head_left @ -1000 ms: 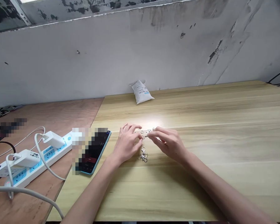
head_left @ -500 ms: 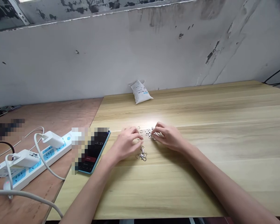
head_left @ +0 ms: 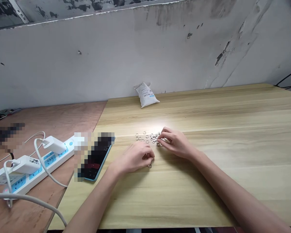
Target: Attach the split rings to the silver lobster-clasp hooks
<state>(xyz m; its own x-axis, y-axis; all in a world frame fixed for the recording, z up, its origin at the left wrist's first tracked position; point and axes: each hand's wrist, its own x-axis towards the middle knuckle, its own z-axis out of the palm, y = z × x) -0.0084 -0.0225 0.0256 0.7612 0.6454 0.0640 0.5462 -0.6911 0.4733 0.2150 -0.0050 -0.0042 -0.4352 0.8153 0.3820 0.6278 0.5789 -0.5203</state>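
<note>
My left hand (head_left: 138, 156) is low over the table, its thumb and fingers pinched on a small metal swivel clasp (head_left: 149, 166); only a bit of metal shows below the fingertips. Past its knuckles lie several loose split rings (head_left: 140, 138), spread flat. My right hand (head_left: 174, 141) rests at the right side of a small heap of silver swivel clasps (head_left: 154, 137). Its thumb and forefinger come together at the edge of the heap; what is between them is too small to make out. A few rings show beneath those fingers.
A white plastic packet (head_left: 147, 96) with a label lies by the wall. To the left is a phone (head_left: 97, 161), partly pixelated, near the wooden tabletop's (head_left: 184, 197) edge. Beyond it a white power strip (head_left: 47, 165) holds chargers and cables on a lower brown surface.
My left hand has moved down and slightly right, off the split rings and onto the small group of clasps, and its fingers have closed. The right hand has stayed almost still.
</note>
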